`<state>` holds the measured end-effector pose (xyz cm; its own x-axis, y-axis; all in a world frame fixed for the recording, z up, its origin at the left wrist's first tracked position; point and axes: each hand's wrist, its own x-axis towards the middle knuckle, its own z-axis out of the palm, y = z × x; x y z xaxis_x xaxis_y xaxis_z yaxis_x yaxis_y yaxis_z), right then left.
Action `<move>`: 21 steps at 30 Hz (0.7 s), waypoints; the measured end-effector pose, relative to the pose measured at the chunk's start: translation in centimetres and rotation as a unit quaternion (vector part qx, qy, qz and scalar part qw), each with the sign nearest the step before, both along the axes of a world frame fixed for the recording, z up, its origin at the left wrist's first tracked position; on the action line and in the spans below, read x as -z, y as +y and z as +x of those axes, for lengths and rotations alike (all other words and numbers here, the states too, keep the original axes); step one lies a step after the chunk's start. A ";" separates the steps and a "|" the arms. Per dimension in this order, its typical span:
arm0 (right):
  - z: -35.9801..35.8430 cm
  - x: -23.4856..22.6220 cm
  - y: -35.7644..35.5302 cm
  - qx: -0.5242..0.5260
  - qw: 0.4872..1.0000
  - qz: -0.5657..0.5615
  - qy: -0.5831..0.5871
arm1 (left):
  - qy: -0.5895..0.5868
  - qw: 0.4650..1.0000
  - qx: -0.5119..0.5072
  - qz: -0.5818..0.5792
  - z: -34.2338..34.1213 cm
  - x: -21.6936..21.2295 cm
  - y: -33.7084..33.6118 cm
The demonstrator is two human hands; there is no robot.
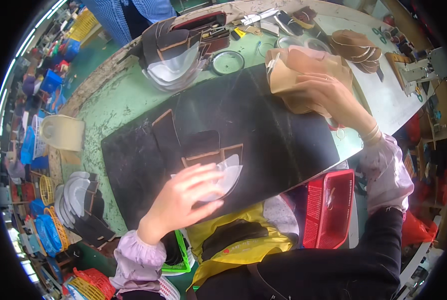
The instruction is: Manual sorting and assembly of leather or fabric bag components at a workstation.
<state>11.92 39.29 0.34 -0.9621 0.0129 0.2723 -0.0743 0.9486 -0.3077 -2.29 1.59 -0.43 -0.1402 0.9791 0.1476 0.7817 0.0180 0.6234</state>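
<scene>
White and thin, a curved stiffener piece (227, 176) lies on a dark shoe-upper piece (203, 150) near the front of the black work mat (283, 145), and the left hand (183, 200) rests flat on it with fingers spread and loosely extended, pressing rather than gripping; nothing is closed in that hand. The white piece shows just beyond the fingertips, toward the person's right and slightly away, its long curved edge running roughly across the mat. The dark upper has tan-edged tabs and a strap reaching up and to the left. The right hand (328, 92) is well apart, at the far right of the mat, palm down on a stack of tan leather pieces (293, 70), fingers curled lightly over its top layers; whether it has one pinched I cannot tell. The left hand is plainly the nearer to the white piece. Beyond the mat, on the worn green table (118, 100), sit a pile of dark uppers with white liners (176, 55), a round glass dish (227, 62) and a second fanned stack of lined pieces (81, 202) at the left edge. A red plastic basket (328, 207) hangs below the table's near side.
</scene>
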 end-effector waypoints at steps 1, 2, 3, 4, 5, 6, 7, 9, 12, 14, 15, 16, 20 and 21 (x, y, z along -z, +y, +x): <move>-0.1 -0.1 0.3 0.006 1.000 -0.019 -0.017 | -0.048 0.998 -0.033 0.015 0.1 0.1 0.6; -0.1 -0.4 0.6 0.011 0.999 -0.037 -0.031 | -0.048 0.998 -0.034 0.021 0.3 0.3 1.9; -0.1 0.1 0.9 0.017 0.998 -0.051 -0.020 | -0.049 0.997 -0.012 0.055 0.6 0.7 3.7; -0.2 0.2 1.0 0.016 0.999 -0.046 -0.018 | -0.050 0.995 0.010 0.089 0.7 1.4 5.9; -0.1 0.0 0.9 0.078 0.990 -0.111 -0.046 | -0.044 0.991 0.040 0.121 1.1 2.0 8.3; -0.1 0.1 0.7 0.137 0.972 -0.177 -0.074 | -0.037 0.986 0.067 0.151 1.5 2.6 10.7; -0.3 0.6 0.5 0.150 0.953 -0.258 -0.041 | 0.018 0.983 0.062 0.173 1.7 3.0 12.9; -0.2 3.4 3.9 0.160 0.945 -0.282 0.044 | 0.074 0.980 0.047 0.178 1.7 4.3 17.8; 0.3 -0.7 5.4 0.244 0.859 -0.371 0.254 | 0.044 0.995 0.026 0.083 1.3 5.1 21.0; 0.3 -4.5 4.3 0.242 0.814 -0.380 0.366 | 0.010 1.000 0.019 -0.003 1.1 5.1 21.2; 0.3 -6.2 3.1 0.212 0.810 -0.361 0.410 | -0.098 0.995 0.029 -0.003 0.7 4.6 20.9; 0.1 -7.6 2.0 0.180 0.805 -0.343 0.449 | -0.204 0.978 0.032 -0.003 0.4 4.3 20.5; 1.0 -4.8 -3.5 0.023 0.988 0.058 0.138 | -0.678 0.717 0.034 0.158 0.4 1.7 16.1; 0.1 -4.7 -6.7 -0.060 0.989 0.120 0.069 | -0.750 0.625 0.000 0.216 0.1 0.4 13.9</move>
<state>12.06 32.63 4.99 -0.9061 -0.1791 0.3832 -0.2158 0.9749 -0.0546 -2.22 15.46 -0.78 -0.4380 0.8934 0.1000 -0.6886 -0.4049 0.6015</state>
